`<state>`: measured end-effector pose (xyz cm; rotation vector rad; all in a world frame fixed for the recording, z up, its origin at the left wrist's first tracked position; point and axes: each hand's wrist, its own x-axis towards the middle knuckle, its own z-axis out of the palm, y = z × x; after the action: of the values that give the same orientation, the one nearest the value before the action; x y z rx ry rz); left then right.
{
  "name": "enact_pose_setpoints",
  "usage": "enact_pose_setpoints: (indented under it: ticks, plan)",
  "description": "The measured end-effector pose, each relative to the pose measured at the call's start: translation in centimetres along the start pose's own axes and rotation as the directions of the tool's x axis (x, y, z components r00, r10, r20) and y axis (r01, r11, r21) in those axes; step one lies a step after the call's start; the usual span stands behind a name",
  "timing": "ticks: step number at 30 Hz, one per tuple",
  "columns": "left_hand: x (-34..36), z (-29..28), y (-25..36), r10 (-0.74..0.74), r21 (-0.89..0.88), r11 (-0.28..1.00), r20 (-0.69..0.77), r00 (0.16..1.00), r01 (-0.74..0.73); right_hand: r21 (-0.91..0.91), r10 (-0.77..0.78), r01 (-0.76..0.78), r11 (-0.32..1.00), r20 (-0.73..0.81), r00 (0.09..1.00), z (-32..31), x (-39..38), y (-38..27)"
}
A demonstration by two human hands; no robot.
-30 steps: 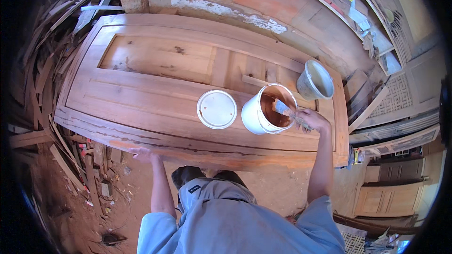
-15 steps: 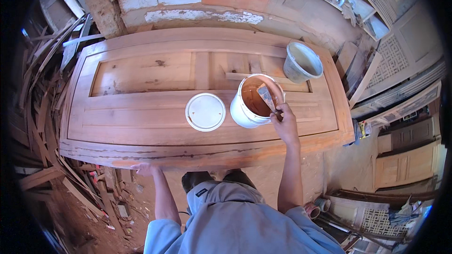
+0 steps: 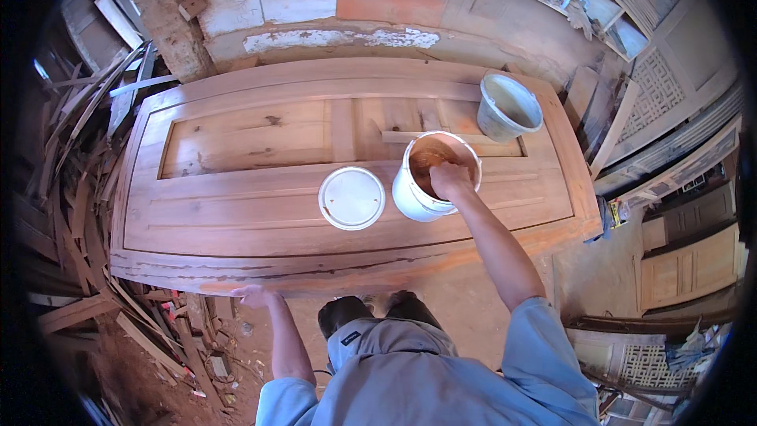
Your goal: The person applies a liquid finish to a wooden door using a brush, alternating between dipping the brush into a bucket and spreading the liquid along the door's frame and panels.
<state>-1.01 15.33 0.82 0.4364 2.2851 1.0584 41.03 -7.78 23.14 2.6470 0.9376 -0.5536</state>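
My right hand (image 3: 451,181) reaches down into a white bucket (image 3: 415,199) with brown paste inside. Its fingers are closed around the putty knife, whose blade is now hidden in the bucket. The bucket stands on a wooden panelled door (image 3: 260,209) lying flat in front of me. Left of the bucket lies its round white lid (image 3: 352,199). My left hand (image 3: 254,295) rests at the door's near edge toward the left, fingers stretched out and holding nothing.
A grey pail (image 3: 505,110) stands on the door's far right corner. A thin wooden strip (image 3: 402,136) lies across the panel behind the bucket. Scrap wood (image 3: 79,213) is heaped along the left. More doors (image 3: 686,268) and a lattice panel lean at the right.
My right hand has moved down into the bucket, taking the putty knife out of sight. My left hand stays by the near edge. The whole view has shifted slightly.
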Motion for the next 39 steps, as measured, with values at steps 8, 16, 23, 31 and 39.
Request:
enact_pose_setpoints:
  ticks: [8, 16, 23, 31, 39]
  plan:
    - [0.8, 1.0, -0.3, -0.030, -0.012, 1.000, -0.076, 0.997, 0.029, 0.056, -0.213, 0.223, 0.973, 0.581, 0.786, -4.4, 1.0, 3.0]
    - [0.4, 0.7, -0.3, -0.012, 0.003, 1.000, -0.038, 0.999, 0.012, 0.894, -0.325, -0.136, 0.428, 0.292, 0.899, -2.5, -2.8, 11.4]
    - [2.3, 1.7, -1.2, 0.031, 0.002, 1.000, -0.108, 0.994, -0.031, 0.986, -0.151, 0.005, 0.165, 0.020, 0.988, 1.8, -6.5, 10.3]
    - [-0.1, 0.9, -0.2, 0.024, 0.033, 0.999, -0.051, 0.998, -0.022, 0.773, 0.182, 0.401, 0.492, -0.541, 0.821, 5.8, -9.0, 5.8]
    - [0.8, 0.7, -0.2, -0.027, 0.040, 0.999, -0.070, 0.997, 0.030, 0.593, 0.384, 0.110, 0.798, -0.640, 0.666, 6.7, -10.1, 2.6]
